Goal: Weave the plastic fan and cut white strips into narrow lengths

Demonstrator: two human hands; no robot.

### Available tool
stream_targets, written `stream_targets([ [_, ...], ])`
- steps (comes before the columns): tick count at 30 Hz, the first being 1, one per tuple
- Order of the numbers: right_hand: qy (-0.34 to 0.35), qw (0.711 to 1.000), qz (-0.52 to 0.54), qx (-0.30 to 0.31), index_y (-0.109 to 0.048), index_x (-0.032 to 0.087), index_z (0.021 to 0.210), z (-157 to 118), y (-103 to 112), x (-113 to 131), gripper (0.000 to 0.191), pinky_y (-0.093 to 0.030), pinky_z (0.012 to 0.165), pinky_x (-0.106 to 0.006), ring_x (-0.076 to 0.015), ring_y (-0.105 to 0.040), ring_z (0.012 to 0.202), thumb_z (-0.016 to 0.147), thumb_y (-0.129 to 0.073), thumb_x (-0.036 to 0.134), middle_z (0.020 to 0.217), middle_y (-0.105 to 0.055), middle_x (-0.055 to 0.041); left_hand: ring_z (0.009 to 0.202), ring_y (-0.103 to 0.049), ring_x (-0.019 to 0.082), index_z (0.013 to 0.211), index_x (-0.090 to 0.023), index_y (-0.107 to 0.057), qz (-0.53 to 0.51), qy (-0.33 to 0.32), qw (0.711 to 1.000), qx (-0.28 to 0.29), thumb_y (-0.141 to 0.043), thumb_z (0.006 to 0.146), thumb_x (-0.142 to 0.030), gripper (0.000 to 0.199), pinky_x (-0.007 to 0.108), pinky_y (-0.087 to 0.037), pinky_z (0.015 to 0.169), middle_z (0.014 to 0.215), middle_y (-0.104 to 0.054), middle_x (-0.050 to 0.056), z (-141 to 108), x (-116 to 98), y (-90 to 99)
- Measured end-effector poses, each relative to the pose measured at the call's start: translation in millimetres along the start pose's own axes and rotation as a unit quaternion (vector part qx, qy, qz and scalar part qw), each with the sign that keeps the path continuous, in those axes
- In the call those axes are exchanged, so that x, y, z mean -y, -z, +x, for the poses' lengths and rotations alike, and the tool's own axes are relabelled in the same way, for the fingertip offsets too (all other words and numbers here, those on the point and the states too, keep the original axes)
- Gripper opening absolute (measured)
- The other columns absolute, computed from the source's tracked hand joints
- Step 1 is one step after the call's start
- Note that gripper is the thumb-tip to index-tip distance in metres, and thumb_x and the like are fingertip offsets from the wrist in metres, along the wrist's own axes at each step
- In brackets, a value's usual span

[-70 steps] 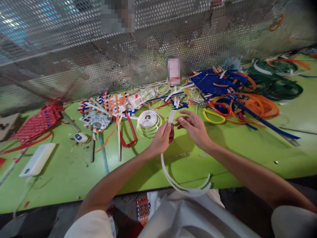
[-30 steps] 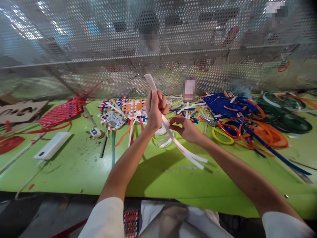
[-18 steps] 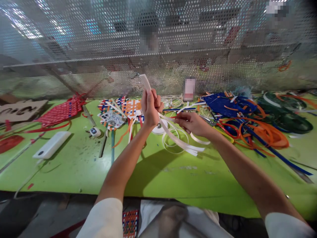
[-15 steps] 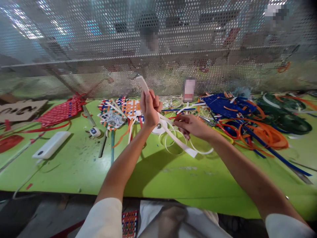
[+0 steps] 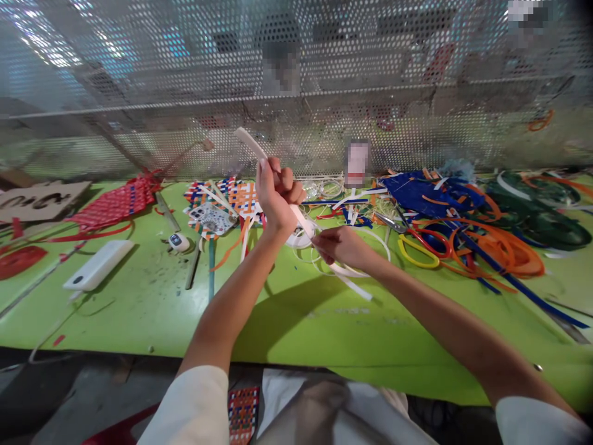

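My left hand [image 5: 279, 196] is raised above the green table, its fingers closed around a white flat strip [image 5: 251, 144]. One end of the strip sticks up past my thumb. Lower down, my right hand [image 5: 340, 246] pinches the same strip a short way from the left. Beyond my right hand a loose white end slants toward the table. Behind and below the hands lie thin pale loops of strip and a white roll [image 5: 301, 235], partly covered. A colourful woven piece [image 5: 243, 198] rests just left of my left wrist, with a patterned phone [image 5: 213, 221] on it.
Scissors with red and yellow handles [image 5: 419, 250] lie to the right, beside orange strip coils [image 5: 514, 250] and a blue bundle [image 5: 424, 194]. Leftward are a white power bank [image 5: 99, 264], a small white device [image 5: 178, 241] and a red woven piece [image 5: 113, 207]. Perforated metal sheeting [image 5: 194, 130] stands behind the table.
My right hand has moved left and slightly down, closer to my left hand, and now pinches the strip there. The strip's upper end leans further left. The yellow scissor handle has come into fuller view.
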State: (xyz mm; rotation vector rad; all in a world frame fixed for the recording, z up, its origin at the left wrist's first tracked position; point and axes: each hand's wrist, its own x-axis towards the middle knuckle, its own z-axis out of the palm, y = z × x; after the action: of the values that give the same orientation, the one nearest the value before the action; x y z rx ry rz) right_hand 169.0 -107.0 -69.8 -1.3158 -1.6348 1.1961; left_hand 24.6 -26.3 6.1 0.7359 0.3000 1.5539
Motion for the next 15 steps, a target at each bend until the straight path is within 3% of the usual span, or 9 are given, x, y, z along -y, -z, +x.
stream_targets([
  [4, -0.005, 0.998, -0.011, -0.061, -0.070, 0.019, 0.081, 4.7, -9.6, -4.9, 0.041, -0.044, 0.059, -0.029, -0.0153, -0.059, 0.064, 0.094, -0.076, 0.058, 0.073, -0.069, -0.0035, 0.038, -0.011, 0.008, 0.087, -0.024, -0.048, -0.006, 0.004, 1.000, -0.022, -0.043, 0.118, -0.053, 0.042, 0.026, -0.011, 0.039, 0.056, -0.023, -0.010, 3.7, -6.3, -1.4],
  [9, -0.042, 0.990, 0.135, 0.005, -0.059, 0.022, 0.088, 1.9, -24.1, -8.4, 0.035, -0.057, 0.062, -0.030, -0.0160, -0.068, 0.061, 0.104, -0.064, 0.053, 0.072, -0.068, -0.0010, 0.039, -0.010, 0.008, 0.082, -0.024, -0.043, -0.022, -0.027, 0.999, -0.029, -0.037, 0.120, -0.047, 0.045, 0.027, -0.011, 0.041, 0.057, -0.022, -0.009, 12.6, -17.5, 2.8],
  [15, 0.015, 0.997, 0.073, 0.021, -0.056, 0.022, 0.086, 1.3, -17.6, -10.4, 0.036, -0.041, 0.049, -0.025, -0.0103, -0.051, 0.050, 0.106, -0.059, 0.051, 0.064, -0.052, 0.0050, 0.041, -0.007, 0.008, 0.083, -0.023, -0.038, -0.025, -0.119, 0.991, -0.056, -0.030, 0.121, -0.043, 0.044, 0.027, -0.008, 0.046, 0.061, -0.015, -0.009, 33.8, -47.6, 16.1],
])
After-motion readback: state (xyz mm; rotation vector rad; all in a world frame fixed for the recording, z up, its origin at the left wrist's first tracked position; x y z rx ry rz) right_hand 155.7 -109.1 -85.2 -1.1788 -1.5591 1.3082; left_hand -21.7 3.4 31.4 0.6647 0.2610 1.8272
